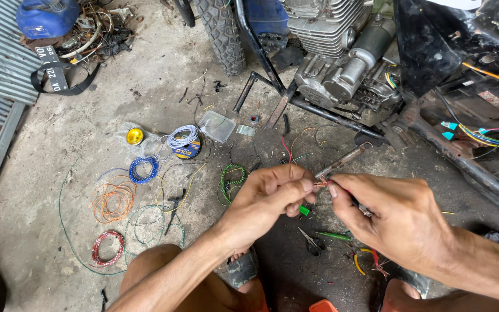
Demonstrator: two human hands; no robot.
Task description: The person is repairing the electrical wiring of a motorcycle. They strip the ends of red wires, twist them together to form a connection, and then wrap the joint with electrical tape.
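Note:
My left hand (267, 199) and my right hand (391, 216) meet in the middle of the view, fingertips pinched together on bare copper wire strands (321, 183). The strands sit between both thumbs and forefingers. A thin wire runs back under my right palm. Just behind my fingertips a metal footpeg (342, 160) of the motorcycle sticks out. Small scissors (312, 241) and a green-handled tool (333, 235) lie on the concrete below my hands.
A motorcycle engine (336, 58) and frame fill the top right, with loose coloured wires (480, 136). Coils of wire lie on the floor at left: orange (112, 200), blue (144, 169), red (107, 248), green (232, 179). A yellow round lens (134, 136) and front tyre (220, 32) are further back.

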